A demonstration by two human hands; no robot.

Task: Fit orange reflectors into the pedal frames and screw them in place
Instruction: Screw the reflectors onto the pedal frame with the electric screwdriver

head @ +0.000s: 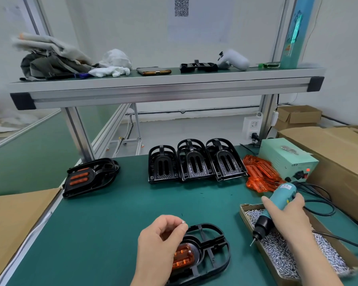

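Nearest me, bottom centre of the head cam: a black pedal frame (198, 247) lies flat on the green tabletop (112, 213), w/ an orange reflector (181, 259) seated in its rounded end. One silver screw head (189, 252) shows on the reflector. The left hand (159, 242) hovers over that end, fingers curled, thumb and forefinger pinching a small loose screw (183, 222).

To the right, the right hand (287, 215) is wrapped round a teal electric screwdriver (277, 203). Its bit points down-left above a cardboard tray of screws (243, 213), clear of the frame.

Handling, my guess: the frame is stiff moulded plastic, light, and likely to skate on the mat unless pinned. I'd press it down by the outer rim or the ribs beside the reflector, away from the bit. The reflector looks like thin clear plastic and prob. cracks if over-tightened. The screw is tiny and easy to drop, so it needs a fingertip pinch.

Mid-distance: at left, a finished pedal (91, 176) w/ reflector fitted; centre, three empty frames (194, 162) side by side; right of them a heap of spare reflectors (260, 176), just beside a pale green power box (285, 157). Cartons (329, 149) sit at both edges.

Far: a shelf (165, 87) carrying cloths (50, 58), white gloves (112, 70), a phone (153, 71), another frame (198, 67) and a white controller (233, 59).
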